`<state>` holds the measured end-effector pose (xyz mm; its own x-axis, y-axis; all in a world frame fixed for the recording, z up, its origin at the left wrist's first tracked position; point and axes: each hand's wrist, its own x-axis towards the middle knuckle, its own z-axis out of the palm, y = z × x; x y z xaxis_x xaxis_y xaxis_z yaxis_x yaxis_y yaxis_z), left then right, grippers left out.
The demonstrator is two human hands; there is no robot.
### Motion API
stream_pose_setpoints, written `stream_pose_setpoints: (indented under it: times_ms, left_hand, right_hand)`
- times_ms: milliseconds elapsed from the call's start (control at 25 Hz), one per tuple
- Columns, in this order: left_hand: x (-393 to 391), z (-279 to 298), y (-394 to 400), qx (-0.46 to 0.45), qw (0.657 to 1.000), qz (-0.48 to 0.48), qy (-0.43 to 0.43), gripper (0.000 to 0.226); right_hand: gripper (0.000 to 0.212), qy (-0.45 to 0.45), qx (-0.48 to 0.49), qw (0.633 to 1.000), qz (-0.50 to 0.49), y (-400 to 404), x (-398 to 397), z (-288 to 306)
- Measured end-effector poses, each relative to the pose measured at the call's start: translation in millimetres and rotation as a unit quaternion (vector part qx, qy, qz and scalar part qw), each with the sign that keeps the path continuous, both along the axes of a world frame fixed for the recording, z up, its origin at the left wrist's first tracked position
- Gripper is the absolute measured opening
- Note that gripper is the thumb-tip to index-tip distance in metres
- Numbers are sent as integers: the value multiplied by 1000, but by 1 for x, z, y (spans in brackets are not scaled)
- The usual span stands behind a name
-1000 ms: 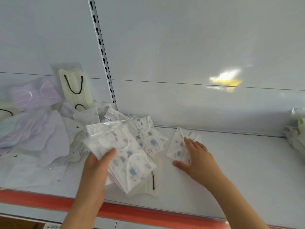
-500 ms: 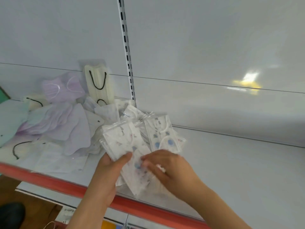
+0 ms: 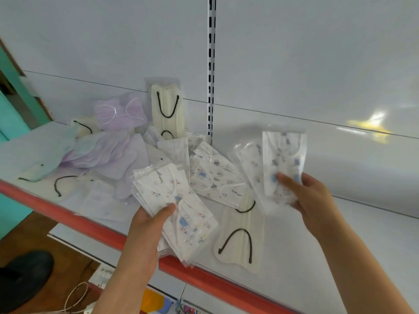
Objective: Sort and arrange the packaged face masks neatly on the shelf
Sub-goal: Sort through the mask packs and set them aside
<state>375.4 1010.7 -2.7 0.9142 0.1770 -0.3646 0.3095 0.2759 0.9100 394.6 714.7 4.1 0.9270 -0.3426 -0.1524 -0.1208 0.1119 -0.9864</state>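
My left hand [image 3: 151, 219] grips a stack of white printed mask packets [image 3: 179, 209] over the shelf's front edge, thumb on top. Lifted above the shelf to the right, one or two printed mask packets [image 3: 281, 159] are pinched in my right hand [image 3: 306, 196]. Another printed packet [image 3: 213, 175] lies flat between the two hands. A cream mask packet with black ear loops [image 3: 240, 236] lies on the shelf below my right hand. Further left sits a loose pile of purple mask packets [image 3: 106, 152], and a cream packet [image 3: 167, 109] leans upright against the back wall.
The white shelf [image 3: 340, 257] has a red front strip [image 3: 204, 277] and bare surface at the right. A slotted upright rail [image 3: 212, 64] runs up the back panel. A lower shelf, cables and a dark shoe [image 3: 22, 275] show below.
My right hand drew a printed packet from the shelf to the stack, then lifted away to the right holding packets. The camera has swung right, and the cream packet on the shelf is uncovered.
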Motion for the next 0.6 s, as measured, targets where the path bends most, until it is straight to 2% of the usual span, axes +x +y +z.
stream_pose_setpoints:
  times_ms: [40,80,120,160,200,240,280,320,360,440,480,520,600]
  left_hand:
    - [0,0,-5,-4,1000,-11,-6,25]
    - [-1,1,-11,-13,999,-29,-15,24]
    - [-2,2,-17,-43,997,-55,-30,22]
    - [-3,6,-23,-84,992,-89,-38,23]
    - [-6,9,-28,-115,985,-124,-41,30]
    - [-8,10,-31,-119,981,-144,-46,37]
    - [-7,7,-30,-94,984,-140,-60,39]
    - [-5,4,-27,-47,990,-107,-76,39]
    - [-2,3,-20,-2,995,-56,-84,38]
    - [1,0,1,21,996,25,-85,36]
    - [1,0,11,9,995,43,-88,33]
    - [1,0,19,-4,994,52,-92,33]
    - [-3,0,28,-10,993,60,-97,33]
  right_hand:
    - [31,-22,84,996,35,8,-8,5]
    - [37,-37,124,989,69,19,-14,8]
    - [40,-44,112,989,90,35,-19,8]
    - [41,-45,40,992,110,53,-24,4]
    - [43,-50,-89,987,123,73,-27,-2]
    - [46,-71,-241,957,145,91,-32,-9]
    - [49,-108,-363,909,173,105,-36,-14]
    - [53,-146,-435,865,202,109,-35,-19]
    - [56,-167,-453,849,215,108,-29,-19]
    - [55,-132,-419,884,164,97,0,-14]
    - [56,-84,-440,885,125,90,22,-12]
    - [63,-17,-508,854,107,85,44,-13]
    - [87,73,-614,774,134,89,79,-21]
